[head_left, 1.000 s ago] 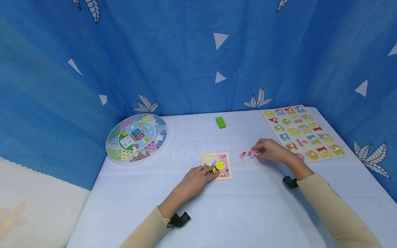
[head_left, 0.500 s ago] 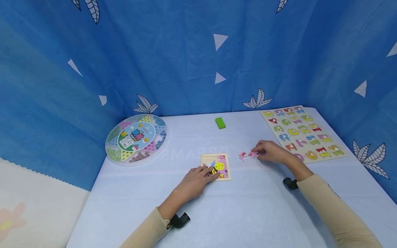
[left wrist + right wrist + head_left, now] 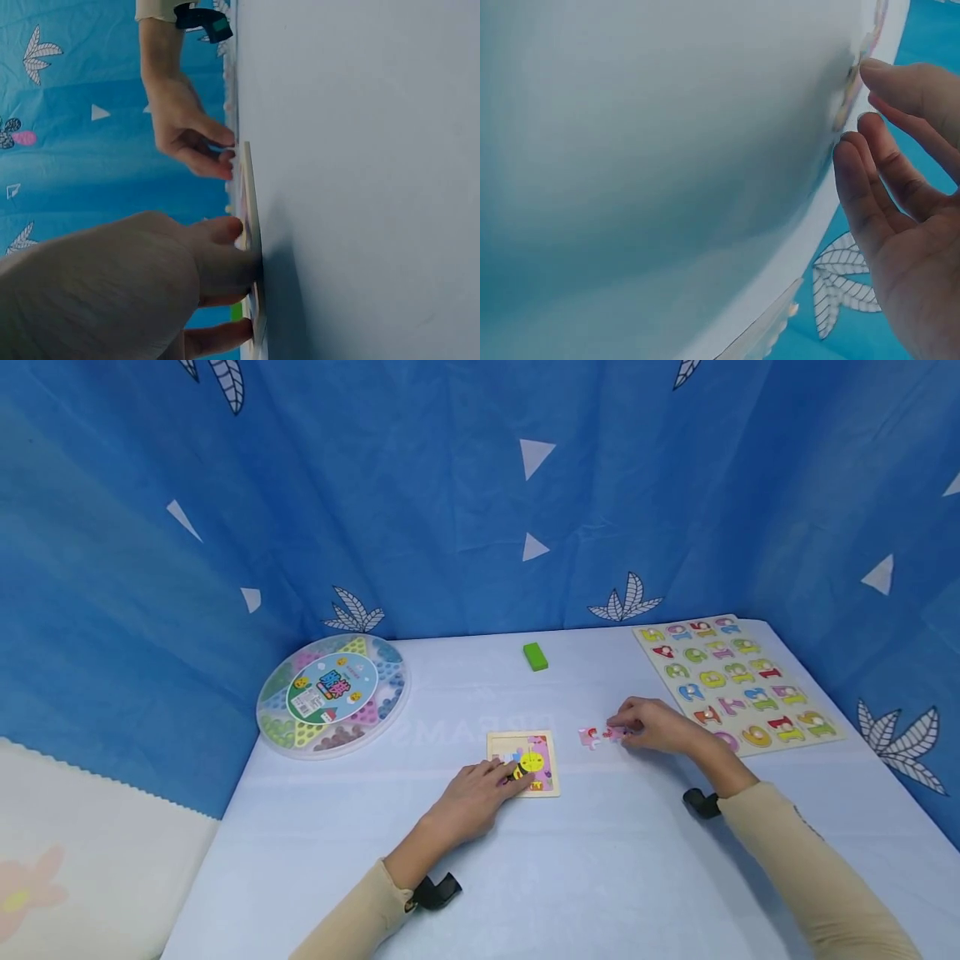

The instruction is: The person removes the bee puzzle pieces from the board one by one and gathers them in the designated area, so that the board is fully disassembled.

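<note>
A small square puzzle with a wooden frame [image 3: 492, 743] lies on the table, showing a yellow-and-black bee on pink. My left hand [image 3: 471, 797] rests on its lower left part, fingers extended over the picture and hiding some of it. To the right, my right hand [image 3: 658, 727] pinches a pink puzzle piece [image 3: 613, 732] between thumb and fingers, low at the tabletop. Just left of that piece lies another pink-and-red puzzle piece [image 3: 589, 738]. The right wrist view shows the thumb [image 3: 889, 79] right at the pieces' edge, seen nearly side-on.
A round Chinese checkers set [image 3: 330, 697] with coloured beads lies at the back left. Near the back edge is a green block [image 3: 536, 657]. A number puzzle board [image 3: 738, 685] lies at the right. Blue curtain [image 3: 465, 502] surrounds the white table [image 3: 600, 877].
The pink piece at my right fingertips has shifted slightly and lies flatter beside the other piece. My left hand stays on the framed puzzle.
</note>
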The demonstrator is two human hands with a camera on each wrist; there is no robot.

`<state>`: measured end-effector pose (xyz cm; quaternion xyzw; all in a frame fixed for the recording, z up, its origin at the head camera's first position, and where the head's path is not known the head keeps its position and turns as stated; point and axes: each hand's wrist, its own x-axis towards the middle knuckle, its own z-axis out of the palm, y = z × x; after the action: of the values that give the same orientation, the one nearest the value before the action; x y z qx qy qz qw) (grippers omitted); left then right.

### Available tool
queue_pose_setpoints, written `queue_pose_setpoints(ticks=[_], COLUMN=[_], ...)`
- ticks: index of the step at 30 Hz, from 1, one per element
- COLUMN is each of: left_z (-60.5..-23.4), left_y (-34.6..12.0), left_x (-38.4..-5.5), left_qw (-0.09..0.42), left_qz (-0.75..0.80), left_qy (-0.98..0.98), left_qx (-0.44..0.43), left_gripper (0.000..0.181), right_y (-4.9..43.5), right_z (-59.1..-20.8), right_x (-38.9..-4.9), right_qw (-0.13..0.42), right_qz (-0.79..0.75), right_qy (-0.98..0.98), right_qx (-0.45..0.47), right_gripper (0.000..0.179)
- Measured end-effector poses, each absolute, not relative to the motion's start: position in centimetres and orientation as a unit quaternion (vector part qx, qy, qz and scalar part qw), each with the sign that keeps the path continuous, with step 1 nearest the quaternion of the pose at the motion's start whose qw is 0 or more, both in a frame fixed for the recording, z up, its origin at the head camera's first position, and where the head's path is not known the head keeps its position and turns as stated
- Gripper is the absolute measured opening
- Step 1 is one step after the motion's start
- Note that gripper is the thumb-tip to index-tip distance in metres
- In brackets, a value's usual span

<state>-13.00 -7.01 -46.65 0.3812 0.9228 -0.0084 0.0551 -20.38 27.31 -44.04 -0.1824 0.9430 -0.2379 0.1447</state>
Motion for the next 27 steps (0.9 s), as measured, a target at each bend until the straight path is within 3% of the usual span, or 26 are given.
queue_pose_setpoints(ticks=[4, 12, 19, 27], left_z=[-46.7, -46.8, -47.2, -47.1], left_y=[-6.7, -6.2, -6.3, -6.2], left_x=[-13.2, -13.6, -13.8, -13.6], left_qw=[0.016, 0.008, -0.036, -0.025], left_qz=[-0.025, -0.041, -0.061, -0.045], left_qy=[0.920, 0.921, 0.913, 0.916], left_qx=[0.391, 0.388, 0.401, 0.397], left_gripper=[0.049, 0.048, 0.044, 0.043], right_y=[26.1, 21.9, 17.9, 15.9], right_z=[-43.6, -43.6, -44.0, -44.3], right_x=[-20.7, -21.3, -21.9, -22.1], right_qw=[0.139, 0.139, 0.157, 0.169], right_qz=[-0.240, -0.264, -0.261, -0.215], right_qy=[0.941, 0.926, 0.919, 0.929], right_qx=[-0.195, -0.229, -0.249, -0.248], right_gripper=[0.034, 0.036, 0.034, 0.028])
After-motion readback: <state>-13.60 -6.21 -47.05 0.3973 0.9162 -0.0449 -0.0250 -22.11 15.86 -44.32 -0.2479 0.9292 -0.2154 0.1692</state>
